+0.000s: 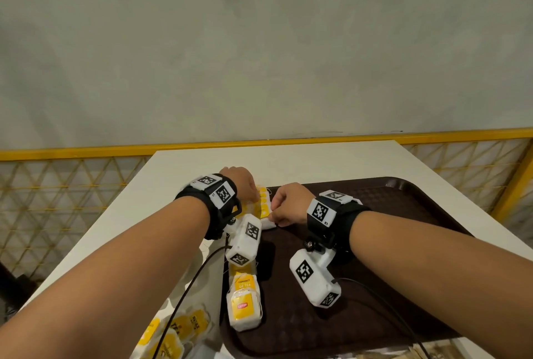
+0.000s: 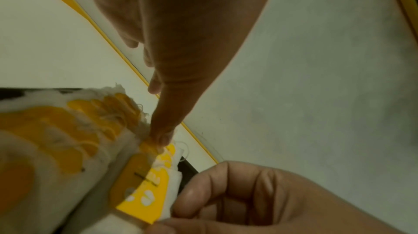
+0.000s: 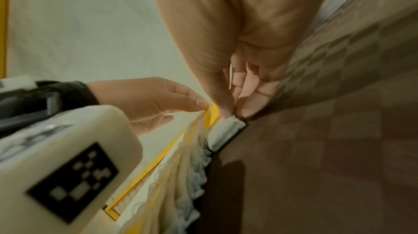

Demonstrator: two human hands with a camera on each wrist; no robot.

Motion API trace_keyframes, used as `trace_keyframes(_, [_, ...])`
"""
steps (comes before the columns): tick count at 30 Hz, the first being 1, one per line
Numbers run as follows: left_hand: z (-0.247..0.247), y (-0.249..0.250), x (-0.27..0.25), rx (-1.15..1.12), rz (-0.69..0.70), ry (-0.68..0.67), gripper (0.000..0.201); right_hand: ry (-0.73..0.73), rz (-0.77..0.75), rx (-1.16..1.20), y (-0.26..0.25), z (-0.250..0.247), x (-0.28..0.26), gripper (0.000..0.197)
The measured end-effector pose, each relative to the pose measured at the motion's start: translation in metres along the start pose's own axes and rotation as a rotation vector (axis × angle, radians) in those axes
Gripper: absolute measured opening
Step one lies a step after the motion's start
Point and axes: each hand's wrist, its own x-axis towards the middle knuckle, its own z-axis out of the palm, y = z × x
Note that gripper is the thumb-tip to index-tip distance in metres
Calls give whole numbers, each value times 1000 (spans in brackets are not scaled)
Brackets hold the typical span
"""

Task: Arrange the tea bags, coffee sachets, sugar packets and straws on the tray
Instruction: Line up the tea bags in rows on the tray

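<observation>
Head view: row of tea bags [image 1: 261, 204] at the tray's [image 1: 403, 206] far-left corner
Left hand [image 1: 240, 182]: fingertips pinch a yellow tag
Right hand [image 1: 288, 206]: pinches the nearest bag
Handling: light, soft, limp (strings snag); pinch paper edges

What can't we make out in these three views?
- Head: tea bag row mostly hidden by both hands; count unknown.
- Head: tea bags off the tray cut by the bottom edge.
- Left wrist: tag print blurred, unreadable.
- Coffee sachets, sugar packets, straws: not identifiable in any view.
</observation>
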Motion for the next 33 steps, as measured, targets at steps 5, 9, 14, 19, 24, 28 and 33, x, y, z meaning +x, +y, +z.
trace_keyframes(5, [-6, -9, -7, -145, -46, 58, 26, 0, 20, 40, 3, -3, 0, 25])
trace_keyframes(9, [-5, -16, -9, -223, -85, 41, 20, 61, 45, 91, 6, -1, 3, 19])
trace_keyframes(14, [2, -18, -18, -507, -192, 103, 21, 80, 44, 50, 4, 4, 6, 18])
trace_keyframes(19, [16, -12, -31, -883, -286, 83, 57, 86, 66, 77, -1, 11, 8, 28])
trace_keyframes(24, [27, -3, -40, -1146, -359, -22, 74, 7, 78, 30, -3, 30, 6, 12])
trace_keyframes(28, [30, -3, -45, -1178, -357, -9, 74, 15, 81, 8, -6, 29, 8, 7])
trace_keyframes(33, [28, -2, -41, -1189, -357, 20, 72, 38, 64, -82, -16, 18, 16, 29])
